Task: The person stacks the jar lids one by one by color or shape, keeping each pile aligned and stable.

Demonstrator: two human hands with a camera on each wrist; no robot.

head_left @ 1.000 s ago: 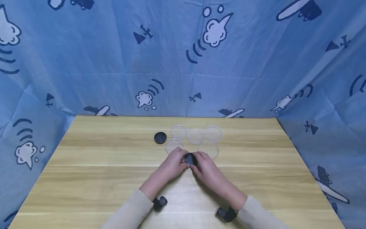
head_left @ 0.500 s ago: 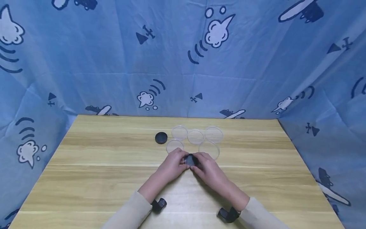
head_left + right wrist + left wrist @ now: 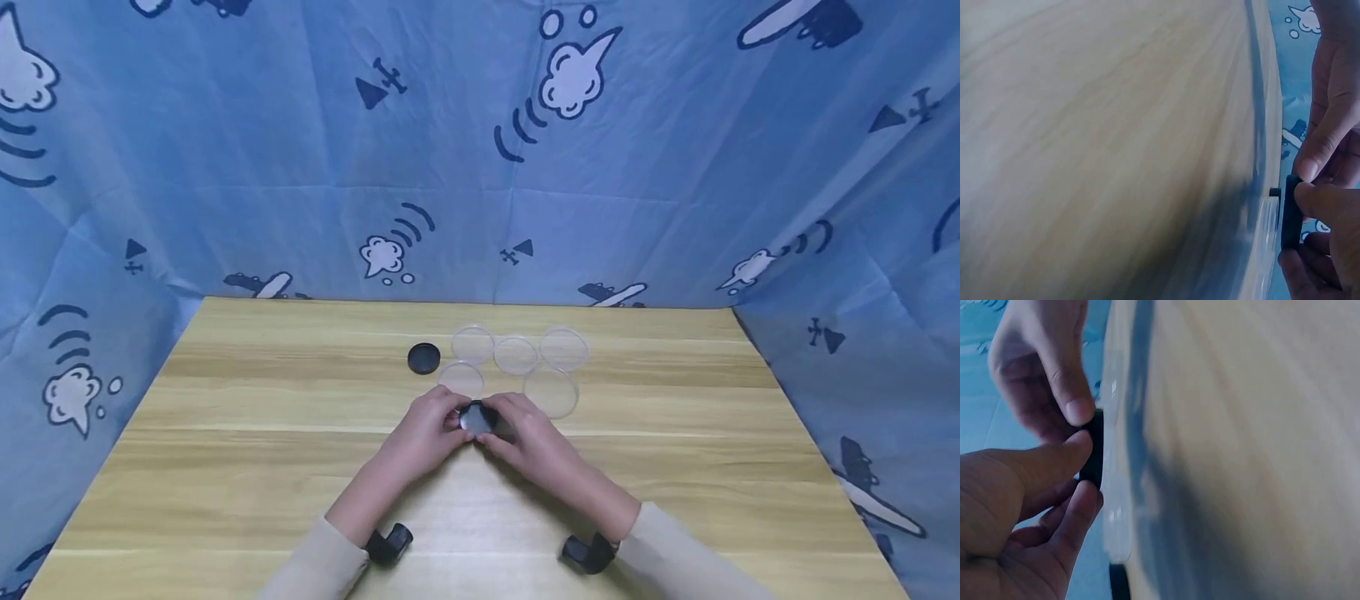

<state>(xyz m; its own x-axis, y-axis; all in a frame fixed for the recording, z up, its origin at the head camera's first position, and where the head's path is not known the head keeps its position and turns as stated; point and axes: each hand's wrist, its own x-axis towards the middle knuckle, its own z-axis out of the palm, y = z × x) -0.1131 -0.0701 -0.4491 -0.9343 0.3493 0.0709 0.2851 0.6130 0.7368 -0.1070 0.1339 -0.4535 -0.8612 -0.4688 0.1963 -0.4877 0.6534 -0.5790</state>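
A round black disc (image 3: 477, 418) with a greyish sheen on its face is held between both hands near the middle of the table. The left hand (image 3: 423, 432) pinches its left edge between thumb and fingers. Opposite, the right hand (image 3: 534, 437) grips the right edge the same way. Both wrist views show the disc (image 3: 1095, 456) edge-on, a thin dark band raised above the tabletop, with thumbs and fingertips at its rim. Just beyond the hands lie several clear round discs (image 3: 515, 356), the nearest partly overlapped by the left hand in the head view.
A second black disc (image 3: 424, 358) lies on the wooden table (image 3: 247, 467), left of the clear ones. Blue patterned cloth (image 3: 450, 150) hangs behind the table and along both sides. Each wrist wears a black camera mount (image 3: 588, 553).
Both hands have shifted a little to the left together with the black disc, keeping their hold. The discs on the table have stayed where they were.
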